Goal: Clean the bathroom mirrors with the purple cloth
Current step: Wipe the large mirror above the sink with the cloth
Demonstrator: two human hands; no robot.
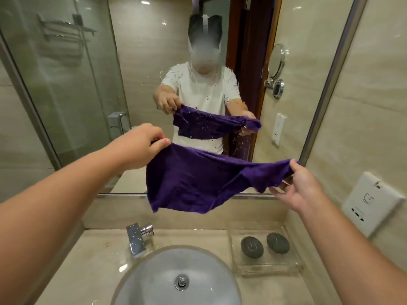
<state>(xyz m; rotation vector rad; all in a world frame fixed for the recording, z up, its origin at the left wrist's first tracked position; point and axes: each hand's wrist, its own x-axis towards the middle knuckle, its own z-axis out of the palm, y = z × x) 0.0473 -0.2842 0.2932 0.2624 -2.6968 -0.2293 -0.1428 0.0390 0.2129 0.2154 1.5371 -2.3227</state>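
Beige tile surrounds the wall mirror ahead of my hands, its glass speckled with droplets. I stretch the purple cloth between them over the sink, likely to spread it flat before wiping. My left hand pinches one corner, my right hand the other, lower fingers loose. Cloth hides the mirror's lower edge between my hands.

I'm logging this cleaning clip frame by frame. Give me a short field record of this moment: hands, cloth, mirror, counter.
left hand: pinching the upper left corner of the purple cloth
right hand: gripping the cloth's right edge
cloth: stretched between both hands, above the sink, not touching the glass
mirror: water droplets on it
counter: tap; clear tray with two dark round items
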